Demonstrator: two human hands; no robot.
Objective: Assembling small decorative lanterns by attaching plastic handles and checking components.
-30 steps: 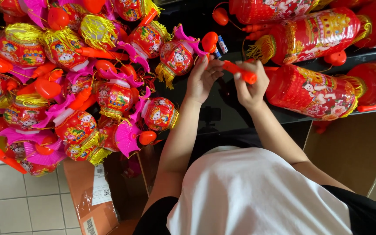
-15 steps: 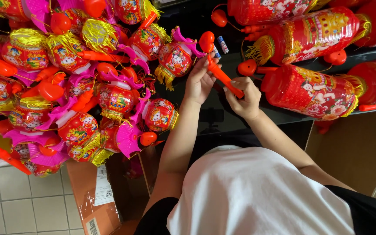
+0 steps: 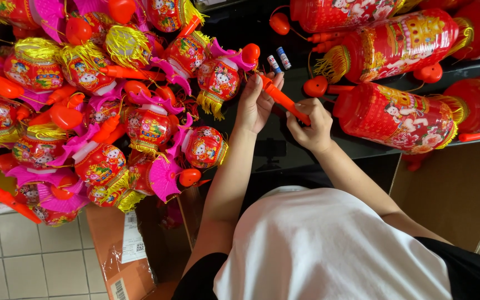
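The orange lantern handle [image 3: 283, 100] lies slantwise between both hands above the dark worktop [image 3: 262, 150]. Right hand [image 3: 310, 123]: grip closed around the lower end. Left hand [image 3: 256, 100]: fingertips pinched on the upper end, near the round lantern [image 3: 218, 79]. Two small batteries [image 3: 279, 60] lie just beyond, on the worktop. Judgement: the handle is being worked at its upper end; the next move calls for a steady hold below and fine finger work above. Cylindrical lanterns [image 3: 398, 116] lie to the right.
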